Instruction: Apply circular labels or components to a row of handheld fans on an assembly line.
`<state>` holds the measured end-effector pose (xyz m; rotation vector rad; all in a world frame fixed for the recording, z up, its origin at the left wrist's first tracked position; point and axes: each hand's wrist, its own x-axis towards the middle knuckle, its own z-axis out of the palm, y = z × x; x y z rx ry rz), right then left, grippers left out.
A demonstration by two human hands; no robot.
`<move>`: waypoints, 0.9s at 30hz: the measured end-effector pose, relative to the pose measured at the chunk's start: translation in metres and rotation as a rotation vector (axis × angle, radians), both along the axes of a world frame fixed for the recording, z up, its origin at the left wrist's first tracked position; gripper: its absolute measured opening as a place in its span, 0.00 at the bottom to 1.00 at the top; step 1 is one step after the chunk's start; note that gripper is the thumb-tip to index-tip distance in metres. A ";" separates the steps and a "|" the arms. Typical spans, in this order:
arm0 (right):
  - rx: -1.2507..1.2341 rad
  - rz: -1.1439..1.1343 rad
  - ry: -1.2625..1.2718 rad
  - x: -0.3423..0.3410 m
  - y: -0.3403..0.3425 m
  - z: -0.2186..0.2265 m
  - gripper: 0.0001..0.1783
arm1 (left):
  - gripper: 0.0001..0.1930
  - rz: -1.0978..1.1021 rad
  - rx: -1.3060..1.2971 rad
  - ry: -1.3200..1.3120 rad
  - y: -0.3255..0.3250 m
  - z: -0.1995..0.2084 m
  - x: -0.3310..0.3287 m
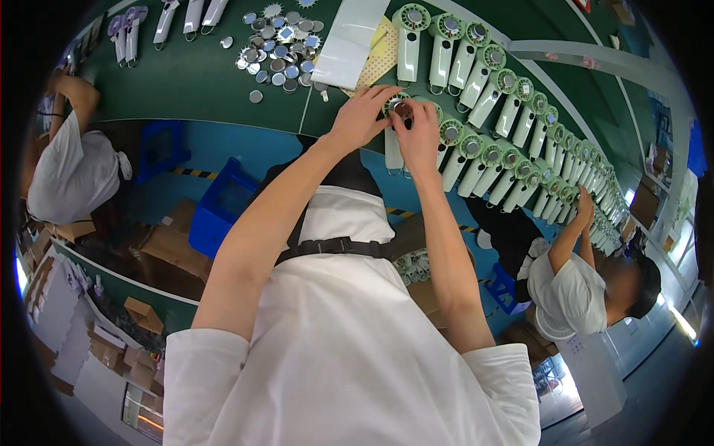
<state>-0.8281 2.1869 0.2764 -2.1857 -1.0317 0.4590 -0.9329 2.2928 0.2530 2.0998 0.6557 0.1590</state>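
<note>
Both my hands meet at the head of a green and white handheld fan, which lies at the table's near edge with its handle toward me. My left hand has its fingers closed at the rim of the fan's head. With bent fingers, my right hand pinches a round disc at the centre of the fan's head. The fingers partly hide the disc and the grille. Directly right of my right hand lies another such fan with a silver disc in its middle.
Two long rows of similar fans stretch to the right. A pile of round silver discs lies left of a white sheet and a yellow dotted piece. Purple fans are at far left. A co-worker reaches in at right; another person sits left.
</note>
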 end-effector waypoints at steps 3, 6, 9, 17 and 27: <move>-0.025 -0.019 -0.056 0.001 0.003 -0.010 0.15 | 0.33 0.016 0.000 0.013 0.004 -0.001 0.001; -0.052 -0.027 -0.045 0.000 0.007 -0.006 0.15 | 0.33 0.045 -0.003 -0.012 0.003 -0.007 -0.001; -0.074 -0.006 -0.080 0.001 0.007 -0.007 0.15 | 0.33 0.045 0.002 -0.009 0.002 -0.008 -0.001; -0.141 0.045 -0.082 0.004 0.011 0.001 0.16 | 0.34 0.044 -0.016 -0.052 0.003 -0.008 -0.003; -0.223 0.150 -0.053 0.011 0.022 0.003 0.11 | 0.34 0.061 0.005 -0.054 0.004 -0.008 -0.005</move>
